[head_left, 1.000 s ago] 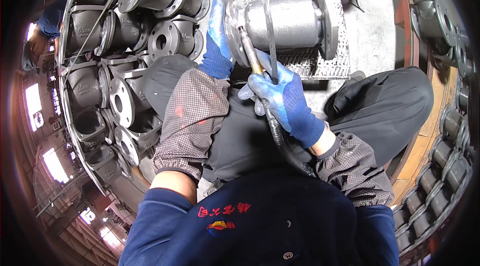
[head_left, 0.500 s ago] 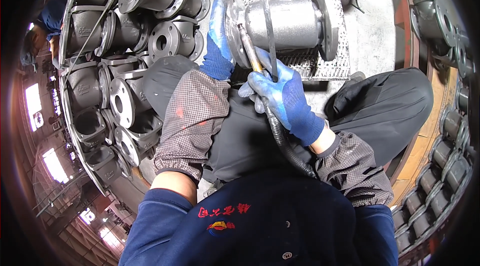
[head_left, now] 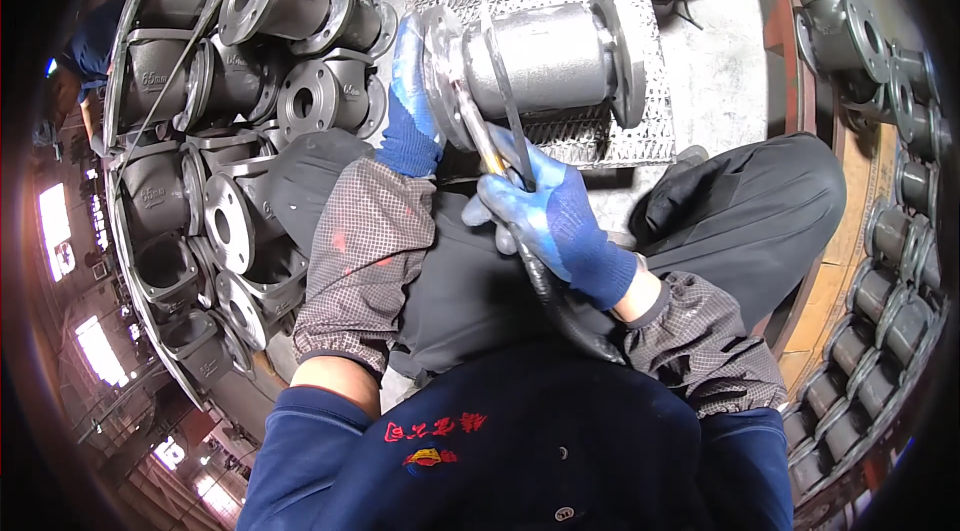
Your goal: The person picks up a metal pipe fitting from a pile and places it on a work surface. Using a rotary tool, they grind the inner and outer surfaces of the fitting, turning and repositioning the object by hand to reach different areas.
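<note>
Blue-gloved hands fill the middle of my head view: the left hand (head_left: pixel 410 96) lies flat along the near flange (head_left: pixel 440 71) of a grey flanged pipe casting (head_left: pixel 545 56), though I cannot tell its grip; the right hand (head_left: pixel 542 203) wraps a slim hosed tool (head_left: pixel 479 136), tip at that flange. Sideways, the casting rests on a metal mesh platform (head_left: pixel 652 91). Similar castings (head_left: pixel 155 81) crowd the left.

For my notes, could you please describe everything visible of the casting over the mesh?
The casting is a grey, metallic-looking cylinder with a round flange at each end. It lies on its side over the metal mesh. The left hand touches its left flange; a tool in the right hand appears to meet it.
</note>
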Demonstrator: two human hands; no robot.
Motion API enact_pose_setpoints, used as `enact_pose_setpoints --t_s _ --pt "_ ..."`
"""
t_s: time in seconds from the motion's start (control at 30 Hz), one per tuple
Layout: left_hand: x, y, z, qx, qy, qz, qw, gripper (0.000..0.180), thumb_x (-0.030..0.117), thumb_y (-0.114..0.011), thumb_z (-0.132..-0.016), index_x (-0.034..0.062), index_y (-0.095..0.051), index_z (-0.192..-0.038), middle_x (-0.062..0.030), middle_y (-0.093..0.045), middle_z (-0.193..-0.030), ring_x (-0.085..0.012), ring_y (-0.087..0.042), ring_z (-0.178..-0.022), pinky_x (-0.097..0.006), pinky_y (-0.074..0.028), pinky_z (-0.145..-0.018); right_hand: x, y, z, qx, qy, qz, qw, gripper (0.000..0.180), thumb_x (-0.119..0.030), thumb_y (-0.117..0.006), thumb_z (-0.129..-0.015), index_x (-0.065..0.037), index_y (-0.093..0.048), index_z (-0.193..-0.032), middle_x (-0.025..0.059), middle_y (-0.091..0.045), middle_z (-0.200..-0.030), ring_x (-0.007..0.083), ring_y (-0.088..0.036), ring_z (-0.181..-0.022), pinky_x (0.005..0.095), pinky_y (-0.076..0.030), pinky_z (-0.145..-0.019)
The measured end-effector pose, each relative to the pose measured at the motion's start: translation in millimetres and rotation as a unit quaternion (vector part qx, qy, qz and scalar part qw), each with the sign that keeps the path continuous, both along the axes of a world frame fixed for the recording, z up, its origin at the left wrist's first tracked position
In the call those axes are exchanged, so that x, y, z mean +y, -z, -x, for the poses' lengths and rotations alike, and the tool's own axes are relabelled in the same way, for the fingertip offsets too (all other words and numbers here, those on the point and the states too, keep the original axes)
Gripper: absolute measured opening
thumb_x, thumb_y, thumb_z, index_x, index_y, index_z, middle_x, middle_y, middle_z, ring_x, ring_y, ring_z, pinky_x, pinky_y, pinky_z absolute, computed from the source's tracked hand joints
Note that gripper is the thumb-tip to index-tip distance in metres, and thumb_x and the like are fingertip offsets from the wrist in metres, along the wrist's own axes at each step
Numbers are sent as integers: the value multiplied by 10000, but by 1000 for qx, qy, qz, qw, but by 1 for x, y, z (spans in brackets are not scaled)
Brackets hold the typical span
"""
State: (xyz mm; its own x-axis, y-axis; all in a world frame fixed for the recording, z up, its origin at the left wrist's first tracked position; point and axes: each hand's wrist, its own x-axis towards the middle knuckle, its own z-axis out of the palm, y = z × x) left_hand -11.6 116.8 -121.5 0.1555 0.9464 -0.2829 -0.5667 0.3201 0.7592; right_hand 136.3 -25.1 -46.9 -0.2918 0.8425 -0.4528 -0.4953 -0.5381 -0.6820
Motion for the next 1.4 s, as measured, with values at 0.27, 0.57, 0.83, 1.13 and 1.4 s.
enact_pose_setpoints --t_s 0.27,0.57,0.83,1.13,1.4 --pt "-21 -7 -4 67 5 6 998 482 407 -384 -988 77 -445 -1333 -84 -545 -1256 -206 -535 -1126 -343 -428 -987 28 -54 -103 -326 95 -133 931 505 -116 -550 -893 48 -395 -1344 76 -673 -786 75 -575 -565 201 -450 -487" --pt "-31 -25 -19 153 -32 9 988 442 377 -391 -994 78 -459 -1312 -52 -543 -1231 -172 -526 -1115 -310 -424 -971 66 95 -106 -314 259 -93 909 322 -110 -574 -885 50 -560 -1164 94 -648 -897 123 -588 -756 251 -481 -658" --pt "-41 -61 -2 454 38 -347 820 381 86 -492 -912 -64 -486 -1262 -215 -559 -1222 -313 -563 -1117 -362 -429 -981 52 93 -127 -312 121 -231 914 260 -84 -483 -909 58 -601 -1091 122 -650 -949 164 -640 -781 258 -535 -702" --pt "-20 -71 15 531 33 -578 618 448 36 -591 -788 -52 -530 -1223 -232 -588 -1177 -374 -574 -1108 -438 -418 -990 82 64 -121 -223 57 -95 968 271 -54 -414 -916 65 -610 -1060 116 -656 -923 146 -631 -772 265 -536 -704" --pt "29 -52 14 537 71 -562 625 416 120 -440 -944 -1 -424 -1342 -195 -467 -1350 -327 -450 -1260 -393 -358 -1065 116 61 -130 -351 11 -232 907 268 -68 -420 -912 59 -618 -1041 102 -659 -910 128 -615 -762 258 -520 -721"
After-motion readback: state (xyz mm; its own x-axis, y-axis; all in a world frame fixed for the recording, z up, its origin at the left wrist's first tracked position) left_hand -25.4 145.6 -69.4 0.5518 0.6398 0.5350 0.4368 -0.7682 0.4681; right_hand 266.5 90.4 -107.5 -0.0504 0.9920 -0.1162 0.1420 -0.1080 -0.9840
